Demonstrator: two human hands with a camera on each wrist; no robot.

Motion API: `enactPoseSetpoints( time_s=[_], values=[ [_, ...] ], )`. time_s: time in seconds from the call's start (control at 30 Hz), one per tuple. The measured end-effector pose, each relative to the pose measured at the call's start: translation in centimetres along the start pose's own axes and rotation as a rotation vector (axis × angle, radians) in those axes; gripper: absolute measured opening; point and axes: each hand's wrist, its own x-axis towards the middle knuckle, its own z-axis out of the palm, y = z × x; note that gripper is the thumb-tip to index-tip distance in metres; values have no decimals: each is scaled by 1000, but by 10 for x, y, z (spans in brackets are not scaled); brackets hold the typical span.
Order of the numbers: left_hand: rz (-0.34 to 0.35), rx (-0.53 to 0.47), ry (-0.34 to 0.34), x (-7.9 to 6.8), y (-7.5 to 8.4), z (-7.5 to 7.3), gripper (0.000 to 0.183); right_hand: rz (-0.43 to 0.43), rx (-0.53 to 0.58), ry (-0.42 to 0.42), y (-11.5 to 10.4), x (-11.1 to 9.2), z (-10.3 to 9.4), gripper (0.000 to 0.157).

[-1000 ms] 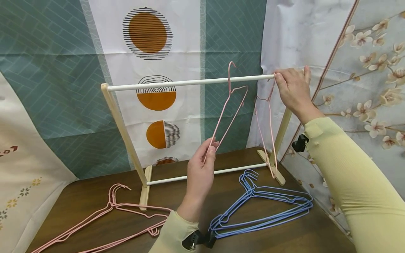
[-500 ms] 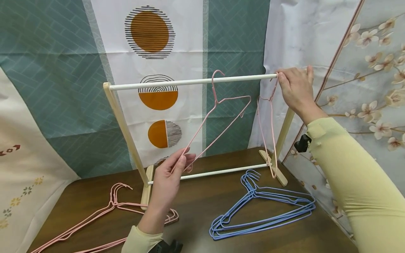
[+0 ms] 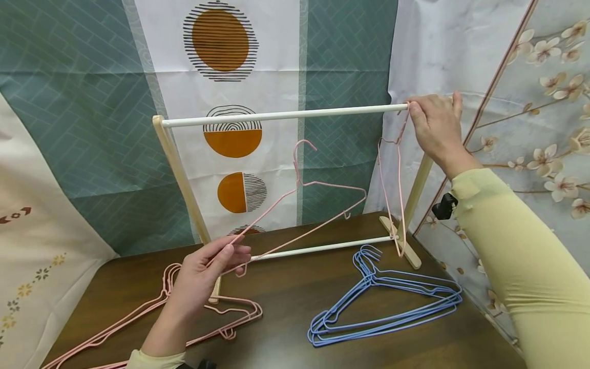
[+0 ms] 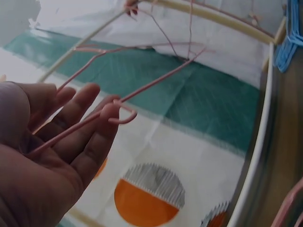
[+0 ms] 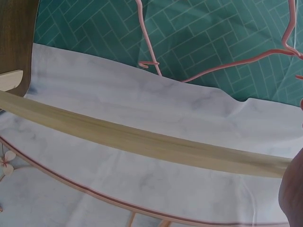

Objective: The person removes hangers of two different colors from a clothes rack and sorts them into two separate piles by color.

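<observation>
My left hand (image 3: pixel 195 274) pinches one lower corner of a pink wire hanger (image 3: pixel 296 163) between thumb and fingers. This hanger is tilted, its hook below the top rod and apart from it. In the left wrist view the hanger's bar (image 4: pixel 156 80) runs out past the fingers, beside a small hook. The white top rod of a clothes rack (image 3: pixel 286 115) spans the middle. My right hand (image 3: pixel 435 125) grips the rack's upper right corner, thumb in front; its far fingers are hidden. Right beside it another pink hanger (image 3: pixel 399 169) hangs from the rod's end.
Several blue hangers (image 3: pixel 369 279) lie stacked on the brown table (image 3: pixel 281 318) at front right. More pink hangers (image 3: pixel 168 287) lie at front left, partly behind the left forearm. Patterned cloth (image 3: pixel 345 51) hangs close behind the rack; a wooden post (image 5: pixel 142 139) supports its right side.
My left hand has moved left and down with the pink hanger, whose hook has come from above the top rod to below it. The right hand stays on the rack's corner.
</observation>
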Motion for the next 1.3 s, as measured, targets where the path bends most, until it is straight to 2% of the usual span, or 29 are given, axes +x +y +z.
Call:
enactPoseSetpoints(
  time_s=[0.23,0.4,0.6,0.73,0.97,1.13,1.3],
  values=[
    [-62,-8,-102,-14,-10,-37,34,-2,3,7,0,1,-1,52],
    [-77,-24,-111,-26,-18,-60,34,-11,8,14,-1,2,-1,51],
    [-81,-34,-123,-41,-26,-79,36,-6,9,5,-3,4,-1,52],
    [-101,-26,-159,-51,-30,-92,37,-3,11,10,-2,4,-2,51],
    [-175,-80,-238,-68,-36,-126,44,8,16,2,1,1,-1,52],
    [-250,-101,-249,-81,-43,-151,47,7,17,0,2,0,0,52],
    [-306,-179,-279,-93,-50,-179,51,5,23,2,2,0,0,52]
  ],
)
